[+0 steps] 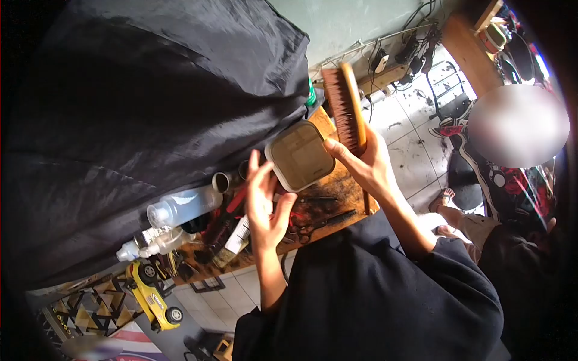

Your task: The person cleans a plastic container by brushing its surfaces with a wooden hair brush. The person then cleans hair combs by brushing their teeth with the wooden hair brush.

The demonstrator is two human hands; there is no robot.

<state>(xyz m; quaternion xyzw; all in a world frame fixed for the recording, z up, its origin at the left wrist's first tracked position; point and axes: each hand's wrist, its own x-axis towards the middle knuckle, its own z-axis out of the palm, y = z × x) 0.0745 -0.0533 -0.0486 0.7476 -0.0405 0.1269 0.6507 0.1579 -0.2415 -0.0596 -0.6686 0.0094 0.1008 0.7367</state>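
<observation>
A long brush (349, 108) with brown bristles and a pale wooden back stands upright in my right hand (374, 165). The thumb of that hand reaches the right edge of a square, translucent container (301, 157). My left hand (267, 207) is at the container's lower left, its fingers apart and slightly blurred, the fingertips close to the rim. Whether they touch it I cannot tell. The container looks empty and shows its flat inner face; what supports it from beneath is hidden.
A cluttered wooden table (343, 186) holds scissors, combs, a blue-tinted bottle (186, 207) and a clear spray bottle (162, 242). Dark cloth (180, 108) hangs at the upper left. A yellow toy car (153, 298) is at the lower left. Another person (530, 259) is at the right.
</observation>
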